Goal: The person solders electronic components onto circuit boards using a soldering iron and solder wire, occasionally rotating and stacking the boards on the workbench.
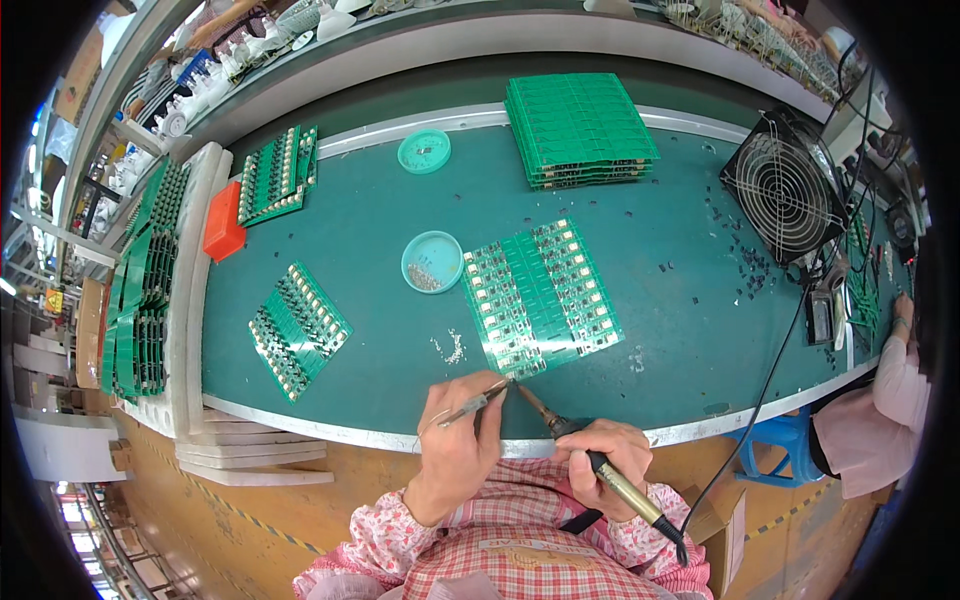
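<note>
My left hand [452,455] pinches a pair of metal tweezers [472,404], their tips at the near edge of a green circuit board panel [543,295]. My right hand [610,455] is wrapped round the handle of a soldering iron [634,496]. The iron's tip meets the same near edge, close beside the tweezers; whether it touches a part there is too small to tell. Rows of small components run along both sides of the panel. Left of it lie a loose scatter of tiny pale parts [453,348] and a turquoise dish [433,262] with more small parts inside.
A second turquoise dish [424,151] and a tall stack of green boards [580,125] stand at the back. Another panel [300,330], a red box [224,222] and racked boards [140,310] are leftward. A fan [788,185] and a co-worker [885,405] are rightward. The iron's cord [768,385] crosses the bench edge.
</note>
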A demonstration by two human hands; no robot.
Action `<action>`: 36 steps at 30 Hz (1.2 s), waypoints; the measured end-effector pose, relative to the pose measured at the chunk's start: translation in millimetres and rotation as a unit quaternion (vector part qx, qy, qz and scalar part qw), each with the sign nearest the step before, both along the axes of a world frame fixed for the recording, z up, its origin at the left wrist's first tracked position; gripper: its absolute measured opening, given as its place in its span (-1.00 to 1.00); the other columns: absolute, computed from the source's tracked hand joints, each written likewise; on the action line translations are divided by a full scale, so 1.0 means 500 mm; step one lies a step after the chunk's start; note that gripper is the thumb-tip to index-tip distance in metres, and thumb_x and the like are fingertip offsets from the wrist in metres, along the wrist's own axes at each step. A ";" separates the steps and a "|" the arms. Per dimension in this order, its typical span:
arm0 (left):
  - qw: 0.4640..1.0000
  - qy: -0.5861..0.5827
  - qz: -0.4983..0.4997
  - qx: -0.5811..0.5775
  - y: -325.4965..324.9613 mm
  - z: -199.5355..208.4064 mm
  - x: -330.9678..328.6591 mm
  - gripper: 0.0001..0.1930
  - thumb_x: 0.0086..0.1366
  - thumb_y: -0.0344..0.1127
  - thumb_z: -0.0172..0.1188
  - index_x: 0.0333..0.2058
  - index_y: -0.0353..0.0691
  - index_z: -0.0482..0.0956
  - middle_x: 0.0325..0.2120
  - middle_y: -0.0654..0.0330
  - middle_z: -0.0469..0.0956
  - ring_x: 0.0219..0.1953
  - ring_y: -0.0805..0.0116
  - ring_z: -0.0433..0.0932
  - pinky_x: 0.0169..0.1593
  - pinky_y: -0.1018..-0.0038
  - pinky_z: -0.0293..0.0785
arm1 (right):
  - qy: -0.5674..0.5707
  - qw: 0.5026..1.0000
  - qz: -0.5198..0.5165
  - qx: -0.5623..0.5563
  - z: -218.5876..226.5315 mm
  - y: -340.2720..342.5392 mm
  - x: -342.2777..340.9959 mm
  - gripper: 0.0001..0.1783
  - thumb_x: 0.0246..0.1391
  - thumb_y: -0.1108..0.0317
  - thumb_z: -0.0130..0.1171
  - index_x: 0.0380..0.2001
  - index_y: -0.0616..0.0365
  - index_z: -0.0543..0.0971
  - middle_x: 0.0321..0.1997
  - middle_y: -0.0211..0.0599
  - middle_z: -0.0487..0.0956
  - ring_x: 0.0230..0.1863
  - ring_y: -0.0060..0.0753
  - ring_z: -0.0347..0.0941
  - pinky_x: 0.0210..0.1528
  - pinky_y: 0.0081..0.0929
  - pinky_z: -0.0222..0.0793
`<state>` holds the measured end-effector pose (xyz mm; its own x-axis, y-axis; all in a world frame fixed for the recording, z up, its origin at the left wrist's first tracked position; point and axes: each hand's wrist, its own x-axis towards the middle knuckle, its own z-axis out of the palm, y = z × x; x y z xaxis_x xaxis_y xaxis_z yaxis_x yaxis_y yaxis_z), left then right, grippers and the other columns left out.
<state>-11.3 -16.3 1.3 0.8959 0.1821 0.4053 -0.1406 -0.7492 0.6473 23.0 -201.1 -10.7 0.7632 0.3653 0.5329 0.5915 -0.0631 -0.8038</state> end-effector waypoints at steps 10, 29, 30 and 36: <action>1.000 -0.017 -0.001 -0.014 0.002 -0.003 0.005 -0.73 0.13 -0.64 0.27 -0.18 -0.26 0.58 -0.24 0.12 0.63 -0.29 0.08 0.58 -0.17 0.30 0.44 | -0.074 0.994 0.038 -0.067 0.012 -0.005 0.011 -0.73 -0.21 0.61 0.29 -0.33 0.18 0.60 -0.62 -0.34 0.51 -0.65 -0.30 0.47 -0.57 -0.44 0.39; 1.000 -0.014 0.010 -0.014 -0.009 0.000 -0.004 -0.81 0.15 -0.59 0.27 -0.22 -0.32 0.62 -0.25 0.13 0.64 -0.23 0.14 0.62 -0.14 0.32 0.46 | -0.003 0.983 -0.177 -0.046 -0.004 -0.007 -0.033 -0.81 0.26 0.25 0.03 -0.26 0.14 0.51 -0.65 -0.40 0.57 -0.58 -0.37 0.45 -0.40 -0.37 0.34; 1.000 -0.017 0.011 -0.013 -0.007 -0.003 -0.003 -0.81 0.15 -0.59 0.27 -0.22 -0.32 0.62 -0.25 0.13 0.64 -0.23 0.14 0.62 -0.14 0.32 0.46 | -0.001 0.979 -0.195 -0.055 -0.004 -0.003 -0.032 -0.81 0.26 0.25 0.03 -0.27 0.13 0.51 -0.64 -0.40 0.57 -0.57 -0.36 0.46 -0.39 -0.37 0.34; 1.000 -0.018 0.010 0.001 0.002 -0.016 -0.002 -0.78 0.16 -0.57 0.30 -0.20 -0.30 0.60 -0.21 0.16 0.64 -0.21 0.17 0.62 -0.10 0.35 0.46 | -0.015 0.979 -0.192 -0.062 -0.006 0.006 -0.026 -0.83 0.26 0.26 0.04 -0.29 0.12 0.52 -0.65 -0.42 0.56 -0.55 -0.36 0.46 -0.38 -0.37 0.33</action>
